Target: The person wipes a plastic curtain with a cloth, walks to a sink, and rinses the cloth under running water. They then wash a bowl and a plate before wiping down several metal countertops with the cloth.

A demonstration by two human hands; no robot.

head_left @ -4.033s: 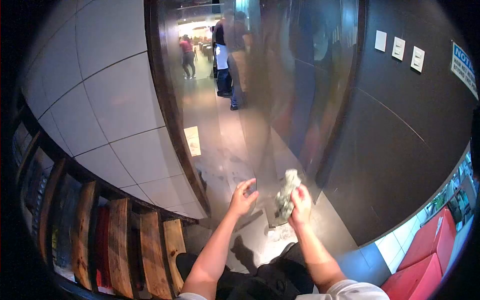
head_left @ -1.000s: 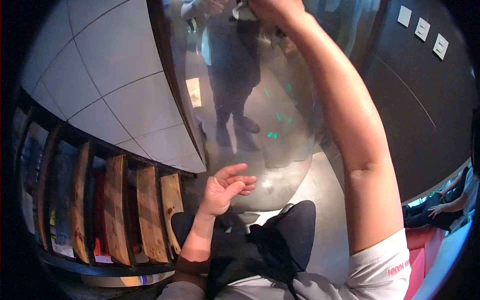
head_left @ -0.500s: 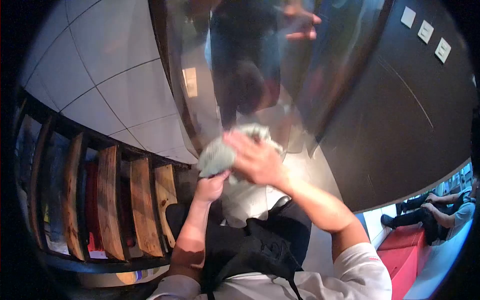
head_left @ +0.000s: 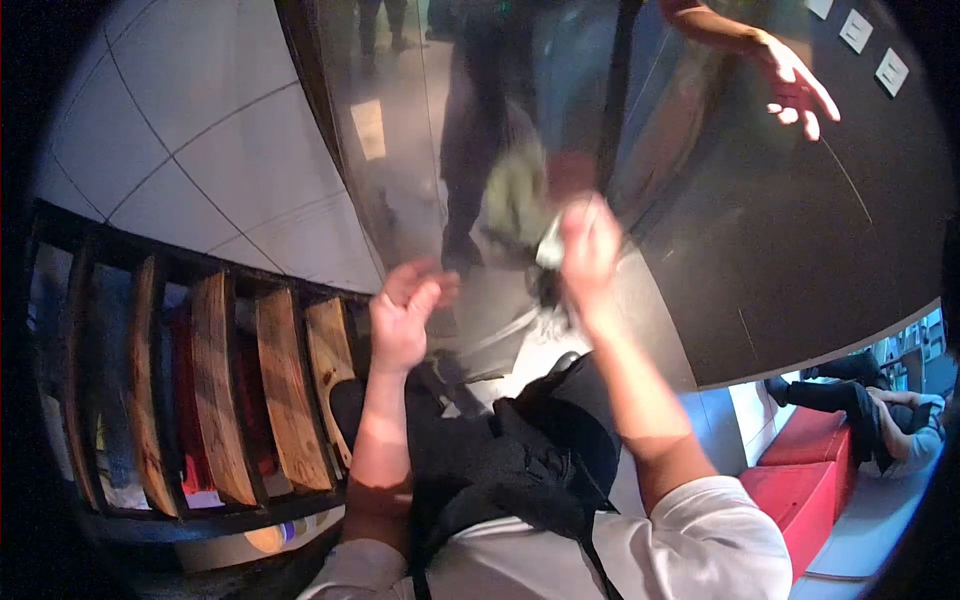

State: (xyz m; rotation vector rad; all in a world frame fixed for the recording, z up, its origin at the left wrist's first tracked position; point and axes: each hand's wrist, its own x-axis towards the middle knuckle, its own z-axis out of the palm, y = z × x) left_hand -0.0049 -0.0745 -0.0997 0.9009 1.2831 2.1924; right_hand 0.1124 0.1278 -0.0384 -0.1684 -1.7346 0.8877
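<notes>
My right hand (head_left: 590, 245) is closed on a pale cloth (head_left: 552, 245), raised in front of a shiny, reflective panel (head_left: 400, 130). Motion blurs the cloth, and a greenish blurred shape beside it may be more cloth or its reflection. My left hand (head_left: 408, 310) is held up to the left, apart from the cloth, its fingers partly spread and slightly blurred, with nothing in them. At the upper right, another person's hand (head_left: 795, 90) reaches in with fingers spread, away from both of mine.
Wooden slats (head_left: 225, 390) in a dark frame stand at the left, beside large pale tiles (head_left: 220, 110). White switches (head_left: 891, 72) sit on the dark wall (head_left: 800, 240). A seated person (head_left: 900, 430) is on a red bench (head_left: 800, 490) at the lower right.
My left hand has let go of the cloth and moved up and slightly left. The right hand has moved right and up with it. Another person's hand has come in at the upper right.
</notes>
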